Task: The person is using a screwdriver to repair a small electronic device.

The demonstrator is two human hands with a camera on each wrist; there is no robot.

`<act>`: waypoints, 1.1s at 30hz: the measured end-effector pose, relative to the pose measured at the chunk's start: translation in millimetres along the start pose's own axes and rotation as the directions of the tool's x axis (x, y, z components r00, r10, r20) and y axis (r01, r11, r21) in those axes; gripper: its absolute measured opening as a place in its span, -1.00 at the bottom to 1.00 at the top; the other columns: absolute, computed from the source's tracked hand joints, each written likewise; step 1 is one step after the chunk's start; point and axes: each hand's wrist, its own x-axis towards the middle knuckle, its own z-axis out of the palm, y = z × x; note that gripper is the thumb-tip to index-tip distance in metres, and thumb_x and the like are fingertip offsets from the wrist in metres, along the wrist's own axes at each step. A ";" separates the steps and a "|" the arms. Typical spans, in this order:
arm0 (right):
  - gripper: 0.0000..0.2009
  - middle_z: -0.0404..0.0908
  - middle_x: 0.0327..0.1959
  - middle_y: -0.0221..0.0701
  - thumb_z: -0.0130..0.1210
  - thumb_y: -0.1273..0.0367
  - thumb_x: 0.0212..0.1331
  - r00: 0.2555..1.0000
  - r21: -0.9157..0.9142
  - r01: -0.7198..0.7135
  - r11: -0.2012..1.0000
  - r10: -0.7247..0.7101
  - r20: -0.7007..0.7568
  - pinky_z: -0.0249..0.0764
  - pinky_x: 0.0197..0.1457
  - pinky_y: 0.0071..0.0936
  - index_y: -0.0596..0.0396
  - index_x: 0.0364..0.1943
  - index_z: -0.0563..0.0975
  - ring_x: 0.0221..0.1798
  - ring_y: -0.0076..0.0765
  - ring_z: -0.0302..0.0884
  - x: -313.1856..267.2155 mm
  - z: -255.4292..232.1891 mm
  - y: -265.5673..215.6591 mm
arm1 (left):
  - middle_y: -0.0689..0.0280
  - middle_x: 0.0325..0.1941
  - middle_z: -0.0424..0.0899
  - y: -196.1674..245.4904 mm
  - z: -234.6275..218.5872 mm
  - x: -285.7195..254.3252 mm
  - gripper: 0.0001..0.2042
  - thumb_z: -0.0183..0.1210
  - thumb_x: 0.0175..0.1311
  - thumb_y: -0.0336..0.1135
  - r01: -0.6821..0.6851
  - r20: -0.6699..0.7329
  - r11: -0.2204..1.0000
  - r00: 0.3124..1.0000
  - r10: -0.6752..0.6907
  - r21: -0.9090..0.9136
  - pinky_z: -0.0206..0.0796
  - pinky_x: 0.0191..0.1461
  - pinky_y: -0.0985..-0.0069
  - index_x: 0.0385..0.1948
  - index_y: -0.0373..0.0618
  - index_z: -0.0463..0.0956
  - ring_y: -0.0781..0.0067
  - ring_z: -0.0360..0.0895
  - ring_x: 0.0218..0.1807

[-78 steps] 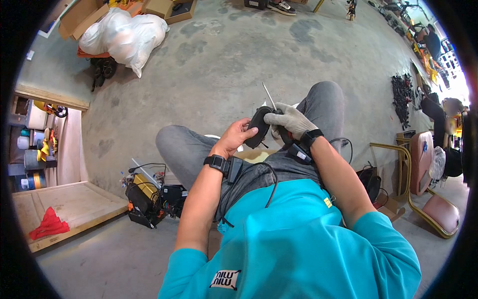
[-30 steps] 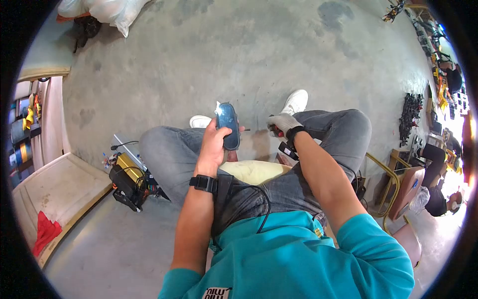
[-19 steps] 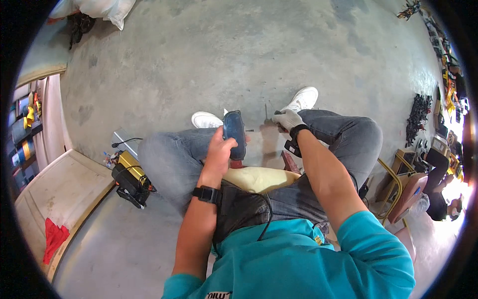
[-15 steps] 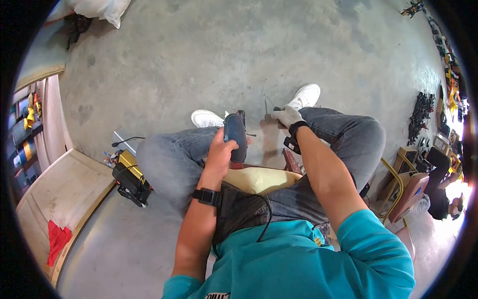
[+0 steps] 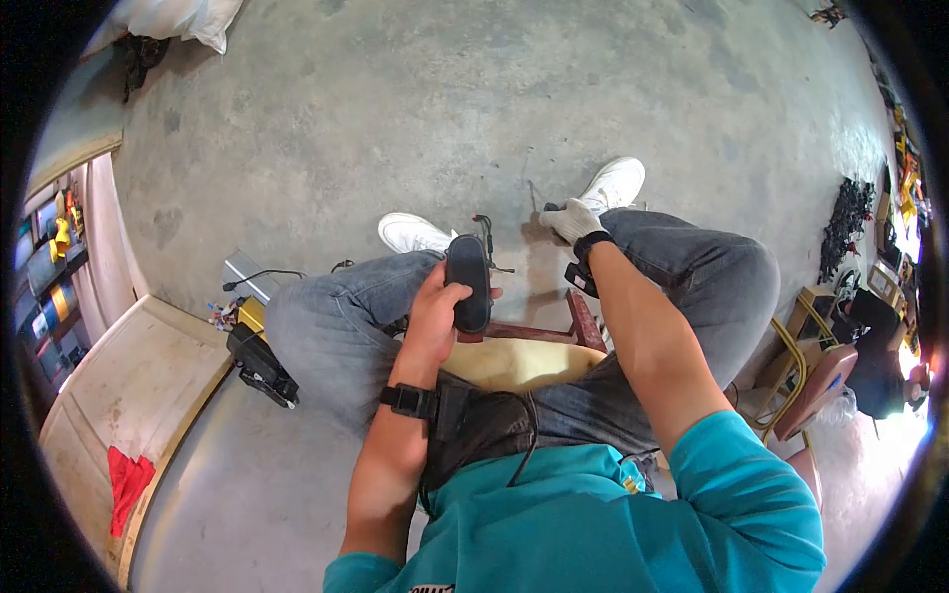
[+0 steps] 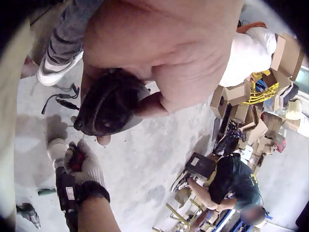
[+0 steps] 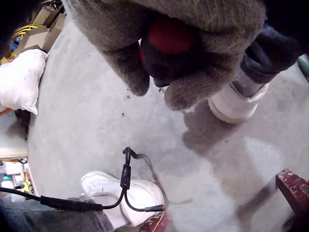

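Observation:
My bare left hand (image 5: 433, 311) grips an oval black display unit (image 5: 468, 287) upright between the knees, thumb across its dark face. In the left wrist view the unit's hollow-looking black underside shows. A thin black cable (image 7: 125, 176) runs from it and forks into small red-tipped plugs. My gloved right hand (image 5: 573, 223) is apart from the unit, low by the right shoe. Its fingers are curled round the red and black handle of a screwdriver (image 7: 171, 38), whose thin shaft points away over the floor.
Below lie a pale yellow cushion (image 5: 519, 364) and dark red wooden legs (image 5: 585, 321). White shoes (image 5: 615, 186) stand on the concrete. Left are a wooden panel (image 5: 148, 381) with a red cloth (image 5: 129, 484) and black gear (image 5: 262, 366). A chair (image 5: 816, 390) stands right.
Both hands were together at the display unit; the right hand has since moved away rightward with the screwdriver. The left hand has turned the unit, and its glare is gone. The head view has shifted.

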 end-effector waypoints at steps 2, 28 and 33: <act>-0.54 0.68 -0.61 -0.13 0.29 0.11 -0.16 1.000 -0.042 0.008 0.999 -0.009 -0.029 0.61 -0.33 -0.32 0.38 -0.47 0.68 -0.50 -0.22 0.72 0.3 1.1 1.9 | -0.01 0.02 0.65 0.9 0.8 -0.8 -0.54 -0.09 0.22 -0.55 -0.031 0.017 0.998 0.999 0.030 0.057 0.56 0.08 0.26 0.21 -0.34 0.38 0.06 0.69 0.01; -0.51 0.57 -0.40 -0.44 0.27 0.28 0.07 0.949 0.341 0.308 0.888 -0.313 -0.042 0.45 -0.37 -0.51 0.29 0.09 0.60 -0.44 -0.55 0.49 -138.9 -48.6 -92.4 | 0.17 0.01 0.62 8.9 4.3 -10.2 -0.64 -0.05 0.39 -0.59 -0.299 -0.019 0.951 0.953 0.301 0.079 0.57 -0.16 0.50 0.16 -0.17 0.53 0.33 0.73 -0.11; -0.53 0.47 -0.44 -0.49 0.22 0.39 0.12 0.886 0.395 0.417 0.819 -0.464 0.027 0.28 -0.48 -0.56 0.33 0.14 0.55 -0.51 -0.59 0.40 -214.5 -59.2 -109.3 | 0.10 0.06 0.59 9.0 0.0 -14.3 -0.72 0.00 0.46 -0.48 -0.318 -0.025 0.945 0.947 0.321 0.080 0.61 -0.01 0.34 0.13 -0.24 0.53 0.15 0.71 0.02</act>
